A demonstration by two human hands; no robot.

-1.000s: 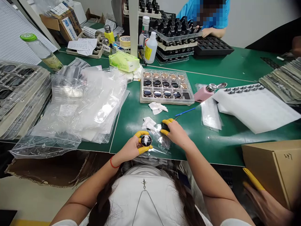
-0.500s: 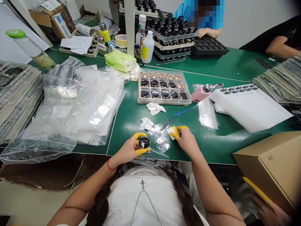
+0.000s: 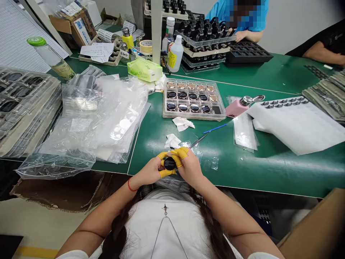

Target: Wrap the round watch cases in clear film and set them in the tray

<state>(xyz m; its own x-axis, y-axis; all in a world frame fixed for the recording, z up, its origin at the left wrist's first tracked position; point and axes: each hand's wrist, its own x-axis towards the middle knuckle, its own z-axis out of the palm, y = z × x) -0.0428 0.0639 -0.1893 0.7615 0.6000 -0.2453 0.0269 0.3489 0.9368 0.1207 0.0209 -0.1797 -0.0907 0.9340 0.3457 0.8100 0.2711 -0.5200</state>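
Both my hands meet at the near edge of the green table. My left hand (image 3: pixel 152 169), with yellow finger cots, pinches a small round black disc (image 3: pixel 169 163) between thumb and forefinger. My right hand (image 3: pixel 188 165), also in yellow cots, has its fingertips closed on the top and right side of the same disc. Just beyond them lie a white wipe (image 3: pixel 171 141), a crumpled clear film (image 3: pixel 198 153) and thin metal tweezers (image 3: pixel 198 140). Further back stands a clear tray (image 3: pixel 165 104) with rows of round discs.
Clear plastic bags (image 3: pixel 102 115) pile at the left beside stacked trays (image 3: pixel 24 108). A pink dispenser bottle (image 3: pixel 237 106), a blue stick (image 3: pixel 215 128) and white foam sheets (image 3: pixel 296 122) lie right. Another person in blue (image 3: pixel 242 34) works at black trays across the table. A cardboard box (image 3: pixel 318 230) sits near right.
My right hand left the small white piece by the clear film and came left onto the disc in my left hand. The view shifted slightly.
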